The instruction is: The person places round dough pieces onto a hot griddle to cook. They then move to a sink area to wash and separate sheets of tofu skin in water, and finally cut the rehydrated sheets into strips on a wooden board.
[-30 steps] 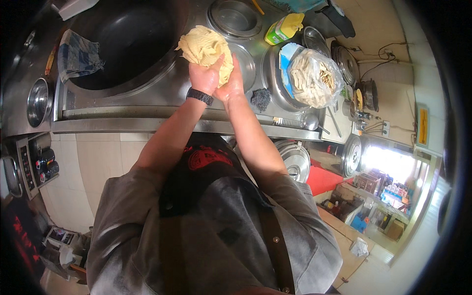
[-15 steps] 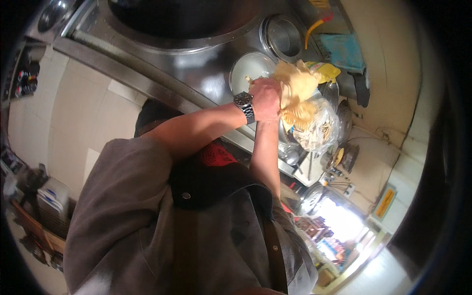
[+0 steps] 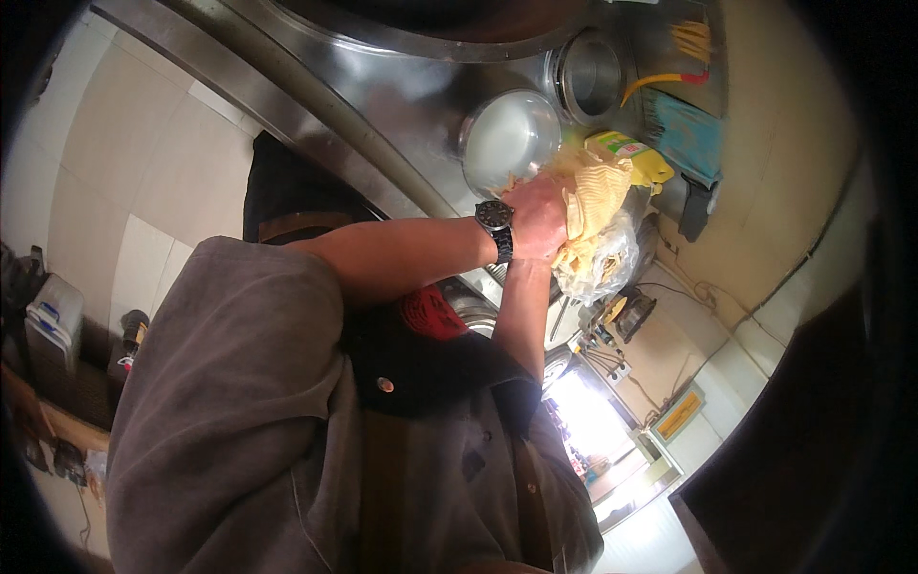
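Note:
My left hand (image 3: 538, 218), with a black watch (image 3: 494, 216) on its wrist, is closed on a yellow ribbed cloth (image 3: 602, 194). The cloth is bunched and hangs out on the hand's right side. Up from below comes my right forearm (image 3: 524, 316), its wrist crossing under my left hand. My right hand's fingers are hidden behind the left hand and the cloth. Just beyond my left hand stands a round bowl (image 3: 512, 136) with a pale inside. A clear plastic bag (image 3: 612, 256) with pale contents lies beside the cloth.
A large dark wok (image 3: 449, 21) fills the far side of the steel counter (image 3: 402, 100). Round steel containers (image 3: 591, 77) stand behind the bowl. To the right are a yellow packet (image 3: 636, 161), a blue cloth (image 3: 684, 139) and a curved yellow-and-red tool (image 3: 669, 78).
My head view has turned and shifted, so the counter sits differently in view. Both hands stay together at the yellow cloth, which has swung and looks more gathered.

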The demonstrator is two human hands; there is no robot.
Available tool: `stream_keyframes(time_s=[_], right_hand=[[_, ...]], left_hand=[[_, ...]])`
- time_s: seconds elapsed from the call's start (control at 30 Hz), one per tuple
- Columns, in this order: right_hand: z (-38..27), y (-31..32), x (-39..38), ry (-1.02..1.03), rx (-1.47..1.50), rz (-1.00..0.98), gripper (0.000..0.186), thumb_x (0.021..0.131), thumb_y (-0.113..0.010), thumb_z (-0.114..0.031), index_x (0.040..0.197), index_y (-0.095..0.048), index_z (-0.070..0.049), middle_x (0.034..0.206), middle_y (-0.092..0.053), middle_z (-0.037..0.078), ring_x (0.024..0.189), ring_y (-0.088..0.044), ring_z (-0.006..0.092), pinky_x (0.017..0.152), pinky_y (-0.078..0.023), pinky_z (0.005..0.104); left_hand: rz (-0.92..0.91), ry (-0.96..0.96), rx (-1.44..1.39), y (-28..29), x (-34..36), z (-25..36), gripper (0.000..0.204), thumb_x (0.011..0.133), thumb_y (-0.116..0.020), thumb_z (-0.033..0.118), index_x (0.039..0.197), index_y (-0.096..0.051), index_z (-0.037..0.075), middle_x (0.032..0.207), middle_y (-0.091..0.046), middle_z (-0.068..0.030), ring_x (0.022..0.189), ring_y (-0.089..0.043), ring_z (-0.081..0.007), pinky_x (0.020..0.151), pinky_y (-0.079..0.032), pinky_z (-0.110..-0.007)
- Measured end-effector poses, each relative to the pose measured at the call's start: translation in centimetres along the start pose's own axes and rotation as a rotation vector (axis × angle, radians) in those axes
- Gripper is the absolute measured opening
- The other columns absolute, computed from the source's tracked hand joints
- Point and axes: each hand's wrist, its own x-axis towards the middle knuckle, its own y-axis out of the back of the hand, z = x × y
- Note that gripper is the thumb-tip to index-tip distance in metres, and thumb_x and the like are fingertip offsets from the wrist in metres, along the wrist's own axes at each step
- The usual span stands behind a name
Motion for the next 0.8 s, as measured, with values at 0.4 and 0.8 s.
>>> stream_keyframes(time_s=[0.4, 0.8], right_hand=[[1.7, 2.1, 0.8, 0.031, -0.018, 0.05, 0.058, 0.097, -0.047, -0.048, 0.141, -0.046, -0.011, 0.139, -0.052, 0.01, 0.126, -0.051, 0.0274, 0.106, -0.042, 0.0452], [-1.7, 1.5, -1.6, -0.284, 0.056, -0.219, 0.078, 0.088, -0.056, -0.061, 0.147, -0.038, -0.012, 0.145, -0.046, 0.007, 0.13, -0.045, 0.0293, 0.108, -0.035, 0.052]], left_hand=[[0.003, 0.018, -0.081, -1.9, -0.6, -1.1, 0.037, 0.076, -0.067, 0.02, 0.111, -0.065, 0.006, 0.108, -0.067, -0.0147, 0.099, -0.064, -0.0366, 0.085, -0.052, -0.045], [0.23, 0.603, -0.843, 1.0, 0.3, -2.1, 0.028, 0.093, -0.059, 0.015, 0.12, -0.062, 0.006, 0.112, -0.069, -0.0084, 0.103, -0.064, -0.0225, 0.091, -0.051, -0.035]])
